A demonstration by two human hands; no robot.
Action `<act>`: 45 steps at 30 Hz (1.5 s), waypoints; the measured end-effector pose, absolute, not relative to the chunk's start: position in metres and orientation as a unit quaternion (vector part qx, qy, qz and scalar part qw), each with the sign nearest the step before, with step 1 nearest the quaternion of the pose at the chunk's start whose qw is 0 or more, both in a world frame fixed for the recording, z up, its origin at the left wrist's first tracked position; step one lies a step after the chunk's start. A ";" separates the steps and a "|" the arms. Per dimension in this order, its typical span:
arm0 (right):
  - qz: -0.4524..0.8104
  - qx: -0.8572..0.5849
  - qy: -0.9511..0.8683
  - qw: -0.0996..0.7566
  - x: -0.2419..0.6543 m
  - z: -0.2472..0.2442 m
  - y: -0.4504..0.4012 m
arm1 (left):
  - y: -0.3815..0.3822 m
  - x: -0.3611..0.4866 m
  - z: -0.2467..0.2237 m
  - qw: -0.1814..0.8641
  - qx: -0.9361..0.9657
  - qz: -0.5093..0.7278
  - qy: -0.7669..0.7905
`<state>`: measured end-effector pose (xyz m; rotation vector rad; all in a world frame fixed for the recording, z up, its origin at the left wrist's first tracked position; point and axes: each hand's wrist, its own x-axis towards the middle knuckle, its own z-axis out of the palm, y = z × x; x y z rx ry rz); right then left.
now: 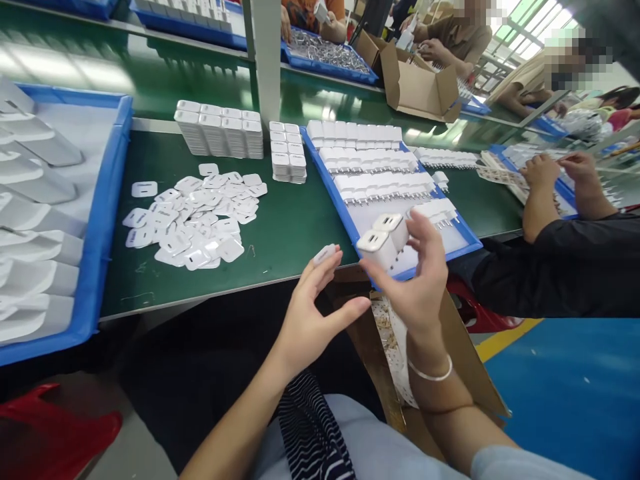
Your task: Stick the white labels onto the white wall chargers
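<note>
My right hand (417, 277) grips two white charger housings (383, 241) side by side, over the near corner of a blue tray (334, 200). Their faces with dark slots point up. My left hand (313, 313) is to the left with thumb and fingers spread, and a small white plate (325, 254) lies against its fingertips. Rows of white housings with metal pins (380, 187) fill much of the tray. A loose pile of white plates (195, 217) lies on the green table (280, 233), left of my hands.
Stacks of white plates (220, 130) stand behind the pile. A blue tray with larger white casings (113, 180) is at the left. A co-worker's hands (543, 170) work at the right. An open carton (417, 83) stands beyond the divider.
</note>
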<state>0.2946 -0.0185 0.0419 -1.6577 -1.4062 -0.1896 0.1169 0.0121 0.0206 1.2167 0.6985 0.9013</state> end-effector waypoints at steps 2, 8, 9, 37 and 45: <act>-0.069 -0.651 -0.564 0.503 0.258 0.028 -0.034 | 0.008 0.124 0.025 0.659 0.542 0.430 0.295; 0.056 -0.615 -0.563 0.549 0.208 -0.006 -0.051 | 0.003 0.120 0.030 0.627 0.514 0.503 0.301; 0.080 -0.601 -0.575 0.549 0.208 -0.008 -0.053 | 0.003 0.117 0.030 0.626 0.510 0.509 0.299; 0.322 -0.548 -0.595 0.491 0.243 0.029 -0.021 | 0.014 0.052 0.022 0.698 0.559 0.334 0.299; 0.304 -0.568 -0.530 0.552 0.246 0.021 -0.024 | 0.009 0.056 0.023 0.650 0.600 0.343 0.317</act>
